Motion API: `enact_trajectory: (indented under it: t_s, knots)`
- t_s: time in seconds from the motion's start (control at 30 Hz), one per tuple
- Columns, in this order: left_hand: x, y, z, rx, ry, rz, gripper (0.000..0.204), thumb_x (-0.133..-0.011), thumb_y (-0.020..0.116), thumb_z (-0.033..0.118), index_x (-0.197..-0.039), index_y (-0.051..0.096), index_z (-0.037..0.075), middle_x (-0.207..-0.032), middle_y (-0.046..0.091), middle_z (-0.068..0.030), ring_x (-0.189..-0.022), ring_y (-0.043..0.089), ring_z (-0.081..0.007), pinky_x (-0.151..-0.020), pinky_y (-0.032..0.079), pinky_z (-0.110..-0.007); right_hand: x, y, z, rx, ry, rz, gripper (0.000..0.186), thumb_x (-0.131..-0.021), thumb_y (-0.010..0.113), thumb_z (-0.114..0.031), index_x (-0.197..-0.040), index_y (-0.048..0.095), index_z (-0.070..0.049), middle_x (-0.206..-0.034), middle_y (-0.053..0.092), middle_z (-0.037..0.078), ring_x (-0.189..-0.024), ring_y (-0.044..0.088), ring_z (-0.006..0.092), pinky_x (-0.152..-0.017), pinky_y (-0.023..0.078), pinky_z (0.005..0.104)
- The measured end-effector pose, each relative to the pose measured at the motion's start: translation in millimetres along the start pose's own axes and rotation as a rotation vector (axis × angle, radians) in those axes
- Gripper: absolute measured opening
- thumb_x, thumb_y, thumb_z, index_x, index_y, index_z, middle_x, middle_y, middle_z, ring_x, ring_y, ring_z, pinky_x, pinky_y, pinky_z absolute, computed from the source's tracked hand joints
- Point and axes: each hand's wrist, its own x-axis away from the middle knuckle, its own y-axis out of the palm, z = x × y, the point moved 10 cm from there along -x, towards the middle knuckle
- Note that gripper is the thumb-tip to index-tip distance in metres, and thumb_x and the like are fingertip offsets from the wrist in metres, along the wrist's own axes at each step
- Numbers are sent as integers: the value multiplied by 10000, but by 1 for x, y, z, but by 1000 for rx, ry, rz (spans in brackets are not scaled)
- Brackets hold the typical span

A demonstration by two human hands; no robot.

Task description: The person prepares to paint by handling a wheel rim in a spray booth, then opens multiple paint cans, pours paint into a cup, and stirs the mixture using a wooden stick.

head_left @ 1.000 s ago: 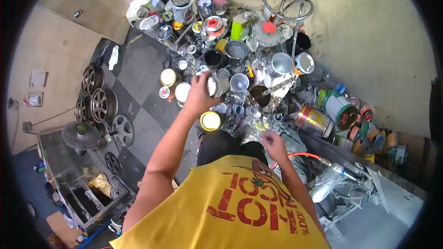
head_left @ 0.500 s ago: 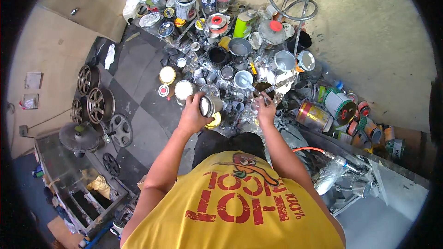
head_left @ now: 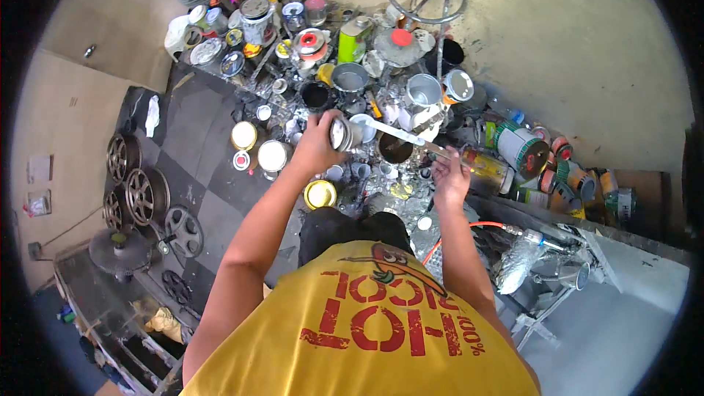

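My left hand (head_left: pixel 317 144) is closed round a small metal tin (head_left: pixel 340 134), tipped on its side against a white cup (head_left: pixel 363 127). Whether anything runs out of the tin cannot be seen. A long flat stirring stick (head_left: pixel 402 133) with a pale coating is gripped by its lower right end in my right hand (head_left: pixel 451 177). Its far end reaches over the cup's rim, and its middle crosses above an open can with a dark brown inside (head_left: pixel 394 149). Nearer to me, a yellow-rimmed tin (head_left: pixel 320 194) stands left of my knees.
Paint cans and cups crowd the floor ahead, among them a grey pot (head_left: pixel 350 77) and a green can (head_left: pixel 355 38). Tipped cans, including a large green-and-white one (head_left: pixel 522 148), lie at right. Wheel rims (head_left: pixel 147 187) stand at left. An orange hose (head_left: pixel 477 224) runs near my right forearm.
My left hand has moved forward with the tin and tipped it at the cup. My right hand has shifted right, with the stick now lying across the open can toward the cup.
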Motion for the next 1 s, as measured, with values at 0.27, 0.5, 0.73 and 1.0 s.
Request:
enact_trajectory:
  t_s: [0.27, 0.5, 0.73, 1.0]
  knots:
    - [-130, 88, 30, -83, 43, -56, 1036, -583, 947, 211, -1475, 419, 193, -1395, 455, -311, -1243, 565, -494, -1062, 509, -499, 20, -89, -36, -351, 95, 176, 309, -1072, 564, -337, -1201, 653, -70, -978, 623, 19, -881, 566, 147, -830, 487, 317]
    - [-177, 194, 4, -188, -78, -156, 1093, -606, 954, 274, -1528, 373, 178, -1475, 416, -322, -1290, 550, -486, -1102, 491, -478, 34, -119, -71, -370, 35, 152, 341, -1044, 604, -365, -1246, 644, -94, -942, 631, 4, -856, 579, 133, -817, 489, 312]
    - [-198, 196, -55, 133, -163, -112, 1185, -547, 988, 352, -1527, 388, 64, -1322, 643, -249, -1246, 618, -378, -1064, 504, -400, 25, -94, -78, -333, 33, 97, 338, -1041, 614, -359, -1241, 644, -89, -952, 645, 17, -868, 588, 138, -822, 491, 317]
    - [-114, 125, -49, 624, -204, -331, 1043, -678, 959, 260, -1506, 359, 52, -1219, 653, -140, -908, 648, -216, -653, 579, -351, -27, -32, -73, 0, -142, -10, 338, -1047, 624, -305, -1269, 637, -50, -913, 704, 57, -805, 665, 149, -727, 540, 288]
